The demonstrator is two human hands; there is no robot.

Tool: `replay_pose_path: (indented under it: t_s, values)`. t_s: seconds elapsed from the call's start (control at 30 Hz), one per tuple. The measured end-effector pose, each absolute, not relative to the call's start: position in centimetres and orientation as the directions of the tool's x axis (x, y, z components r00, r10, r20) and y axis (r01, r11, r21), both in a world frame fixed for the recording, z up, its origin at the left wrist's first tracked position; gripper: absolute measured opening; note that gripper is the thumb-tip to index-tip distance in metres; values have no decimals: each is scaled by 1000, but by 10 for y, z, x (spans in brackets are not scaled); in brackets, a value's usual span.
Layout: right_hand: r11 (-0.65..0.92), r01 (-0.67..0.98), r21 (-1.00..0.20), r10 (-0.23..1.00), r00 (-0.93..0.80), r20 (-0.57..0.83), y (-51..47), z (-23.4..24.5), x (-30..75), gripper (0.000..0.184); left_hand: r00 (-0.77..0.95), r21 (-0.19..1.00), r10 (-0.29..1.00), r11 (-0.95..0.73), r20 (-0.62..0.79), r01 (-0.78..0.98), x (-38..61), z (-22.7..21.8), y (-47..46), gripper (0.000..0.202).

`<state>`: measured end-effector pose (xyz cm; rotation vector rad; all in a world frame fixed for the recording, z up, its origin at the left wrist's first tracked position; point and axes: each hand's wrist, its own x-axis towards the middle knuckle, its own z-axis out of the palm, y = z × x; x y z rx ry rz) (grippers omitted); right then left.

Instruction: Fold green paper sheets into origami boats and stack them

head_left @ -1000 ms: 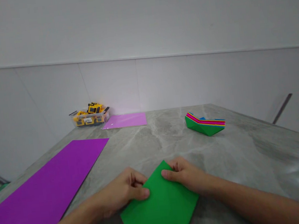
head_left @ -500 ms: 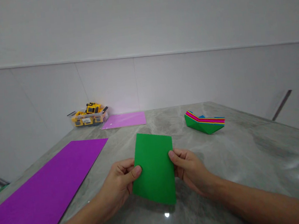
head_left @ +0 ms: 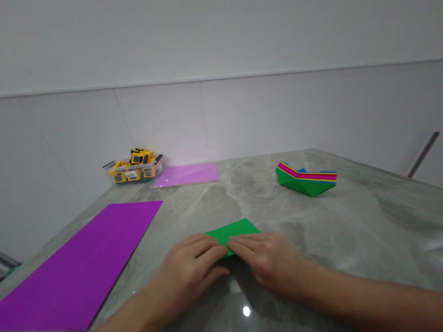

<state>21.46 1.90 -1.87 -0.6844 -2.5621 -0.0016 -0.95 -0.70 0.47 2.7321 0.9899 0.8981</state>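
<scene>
A piece of green paper [head_left: 234,229] lies on the grey marbled table in front of me, its near part partly covered by my fingers. Over its left side rests my left hand [head_left: 192,264], fingers stretched across the paper and the thumb held apart below the near edge. My right hand [head_left: 268,256] lies on the right side, its extended fingers pressing on the sheet close to the left fingertips. The right thumb is hidden. Beyond, to the right, stands a folded paper boat [head_left: 306,181], green below with pink, yellow and blue bands along its rim.
A large purple sheet [head_left: 77,265] covers the table's left side. At the back left, a clear plastic box [head_left: 135,174] holds yellow toy vehicles, beside a lighter purple sheet [head_left: 186,175]. The table [head_left: 371,234] ends at a white wall behind.
The green paper, held up between both hands before, has been lowered onto the table. Both hands have turned from pinching its side edges to lying over it, fingertips close together.
</scene>
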Motion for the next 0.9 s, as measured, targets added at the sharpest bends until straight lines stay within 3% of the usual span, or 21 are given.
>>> replay_pose_path:
  t_s: [0.13,0.57,0.73,0.9]
  values:
    - [874,474,-109,475,-785,397,21,-23,209,20,675,279,617,-786,404,551,-10,-3,2,22]
    - [752,577,-320,654,-714,250,36,-9,227,19,729,448,678,-683,95,577,-26,-4,19,37]
    - [745,487,-456,625,-749,220,43,-5,236,23,638,497,764,-590,91,636,-35,-6,26,34]
    - [567,524,-635,770,-612,182,57,-15,240,32,407,526,902,-419,146,741,-31,-9,35,42]
